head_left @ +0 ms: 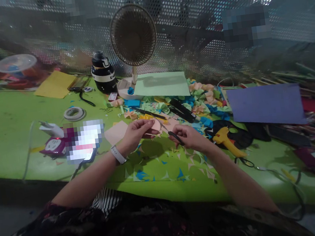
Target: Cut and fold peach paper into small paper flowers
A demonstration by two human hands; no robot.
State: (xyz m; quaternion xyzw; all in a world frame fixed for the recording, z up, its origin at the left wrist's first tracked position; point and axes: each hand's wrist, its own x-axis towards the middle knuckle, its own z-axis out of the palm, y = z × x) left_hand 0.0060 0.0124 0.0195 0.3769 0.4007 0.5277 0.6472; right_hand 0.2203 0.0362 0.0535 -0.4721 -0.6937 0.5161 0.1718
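Note:
Over the middle of the green table, my left hand pinches a small pale pink piece of paper between thumb and fingers. My right hand is closed round the dark handles of a pair of scissors. The scissors' blades point up and left, right at the edge of the pink paper; whether they touch it I cannot tell. A flat pink sheet lies left of my left hand. Blue and pale paper scraps are scattered below both hands.
Behind my hands lie a black stapler and a heap of coloured paper pieces. A fan and a black bottle stand at the back. A lit phone rests at left, a yellow glue gun at right, with cords near the edge.

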